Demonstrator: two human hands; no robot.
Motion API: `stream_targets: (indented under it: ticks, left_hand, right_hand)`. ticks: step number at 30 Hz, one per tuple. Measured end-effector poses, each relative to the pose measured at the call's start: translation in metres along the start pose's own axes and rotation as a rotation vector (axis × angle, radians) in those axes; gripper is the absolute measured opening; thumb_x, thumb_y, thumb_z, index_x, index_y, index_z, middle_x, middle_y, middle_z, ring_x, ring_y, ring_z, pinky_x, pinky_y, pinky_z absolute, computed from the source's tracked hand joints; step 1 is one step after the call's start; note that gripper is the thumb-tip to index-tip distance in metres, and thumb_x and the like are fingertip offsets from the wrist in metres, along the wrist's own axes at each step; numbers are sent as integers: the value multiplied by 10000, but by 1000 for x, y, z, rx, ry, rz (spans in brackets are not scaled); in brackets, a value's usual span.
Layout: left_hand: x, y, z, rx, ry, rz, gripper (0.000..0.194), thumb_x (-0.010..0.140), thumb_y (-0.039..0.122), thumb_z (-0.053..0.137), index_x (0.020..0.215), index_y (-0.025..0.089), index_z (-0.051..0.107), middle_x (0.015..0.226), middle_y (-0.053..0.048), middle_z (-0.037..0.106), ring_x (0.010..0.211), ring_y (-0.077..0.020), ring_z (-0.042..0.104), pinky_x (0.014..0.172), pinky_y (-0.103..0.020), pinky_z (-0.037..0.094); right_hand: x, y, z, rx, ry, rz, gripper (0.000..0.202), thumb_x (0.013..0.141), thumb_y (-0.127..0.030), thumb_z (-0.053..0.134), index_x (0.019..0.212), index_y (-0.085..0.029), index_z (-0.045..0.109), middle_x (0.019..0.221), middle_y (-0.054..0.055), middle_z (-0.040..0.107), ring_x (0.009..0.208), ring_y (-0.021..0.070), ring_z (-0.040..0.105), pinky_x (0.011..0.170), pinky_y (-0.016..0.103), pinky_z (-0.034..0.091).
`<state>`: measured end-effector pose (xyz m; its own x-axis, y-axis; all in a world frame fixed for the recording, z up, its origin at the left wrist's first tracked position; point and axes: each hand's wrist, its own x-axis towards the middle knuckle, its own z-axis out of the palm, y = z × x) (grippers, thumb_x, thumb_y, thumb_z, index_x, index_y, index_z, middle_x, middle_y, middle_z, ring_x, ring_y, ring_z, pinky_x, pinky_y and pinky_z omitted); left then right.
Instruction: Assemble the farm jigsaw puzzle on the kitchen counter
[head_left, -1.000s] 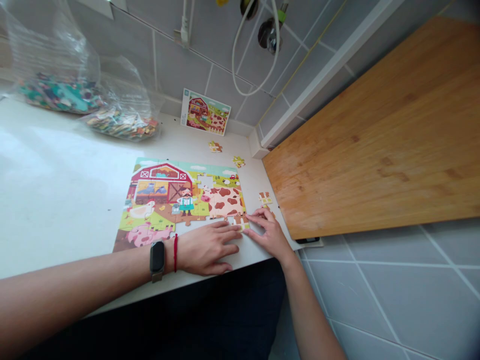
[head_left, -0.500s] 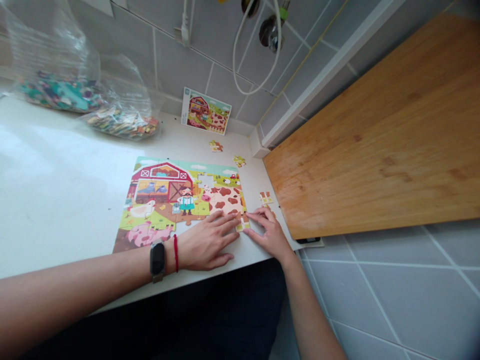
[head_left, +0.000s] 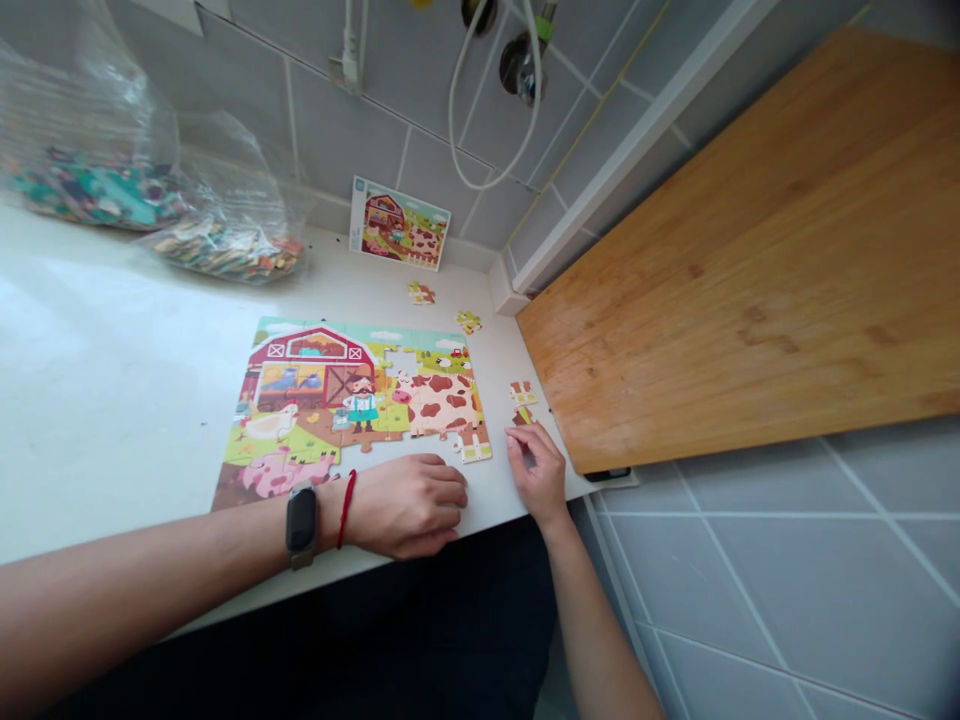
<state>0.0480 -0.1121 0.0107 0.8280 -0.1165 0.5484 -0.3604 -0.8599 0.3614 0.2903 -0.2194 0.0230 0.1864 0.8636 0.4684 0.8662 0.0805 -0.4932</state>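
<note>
A farm jigsaw puzzle point(head_left: 300, 420) lies on the white tabletop, showing a barn, a farmer, a pig and a cow. At its lower right corner a puzzle piece with cow legs and fence point(head_left: 474, 443) sits against the cow section. My left hand point(head_left: 411, 505) rests closed near the table's front edge, just below the puzzle, its curled fingers partly hidden. To the right of the corner piece, my right hand point(head_left: 538, 475) is closed with thumb and fingertips together; no piece shows in it. Just beyond its fingers are a brown-and-green piece point(head_left: 523, 414) and a fence piece point(head_left: 523, 392).
Two more loose pieces, one orange point(head_left: 421, 293) and one yellow-green point(head_left: 469, 321), lie behind the puzzle. A picture card point(head_left: 400, 224) leans on the tiled wall. Clear bags of pieces point(head_left: 229, 245) stand at back left. A wooden board point(head_left: 750, 270) borders the table's right side.
Both hands have drawn back from the corner piece, uncovering it. My left hand has curled and moved down; my right fingers have closed and come away from the puzzle. The view has shifted slightly.
</note>
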Motion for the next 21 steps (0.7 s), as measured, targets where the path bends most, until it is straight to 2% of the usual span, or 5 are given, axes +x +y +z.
stream_targets:
  ticks: [6,9,11,13,21]
  left_hand:
    - [0,-1,-2,46,-45,-64,194,1031,274,538,928,228,695,1216,-96,751,1246,-273,664,1081,-418,512]
    - [0,-3,-1,107,-58,-141,214,1012,313,578,1133,209,721,1450,-119,660,1380,-346,586,1188,-516,439]
    - [1,-4,-1,124,-100,-197,321,1009,345,588,1279,202,687,1539,-127,598,1419,-366,557,1216,-550,414]
    - [1,-4,-1,124,-138,-226,371,1009,363,591,1335,202,665,1564,-131,577,1443,-362,541,1225,-549,414]
    - [1,1,-3,229,-195,-232,332,1033,316,536,1301,172,668,1535,-136,609,1488,-341,508,1231,-537,441]
  right_hand:
    - [-2,5,-3,-19,118,51,213,1010,-289,569,1038,-240,775,989,115,751,994,279,698,930,482,597]
    - [-2,6,-4,18,131,67,217,1013,-296,564,1039,-243,773,987,114,753,980,279,697,915,479,599]
    - [-2,6,-5,47,119,63,212,1020,-291,561,1041,-245,767,990,109,756,973,272,701,905,467,598]
    - [-1,6,-6,76,91,43,201,1022,-278,563,1033,-250,761,969,94,757,956,265,705,920,468,590]
    - [0,7,-8,203,-64,-75,175,1002,-205,582,1025,-252,748,936,52,737,944,240,678,910,440,576]
